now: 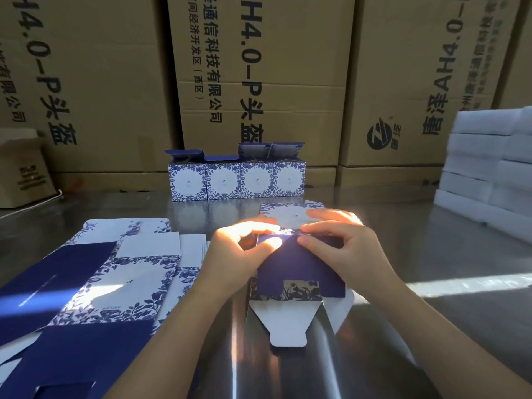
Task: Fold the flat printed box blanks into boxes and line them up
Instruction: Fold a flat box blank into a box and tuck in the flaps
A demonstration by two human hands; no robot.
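Observation:
Both hands work on one blue-and-white printed box blank (299, 269) lying partly folded on the steel table. My left hand (239, 254) pinches its far edge from the left, and my right hand (339, 243) pinches the same edge from the right. A white tab (285, 323) of this blank points toward me. To the left lies a spread stack of flat blanks (95, 283). Farther back, a row of several folded boxes (236, 180) stands side by side with top flaps up.
Large brown cartons (259, 67) wall off the back of the steel table (403, 341). A stack of white foam pieces (489, 168) sits at the right. A small carton (23, 171) stands at the far left. Bright sunlight falls across the hands.

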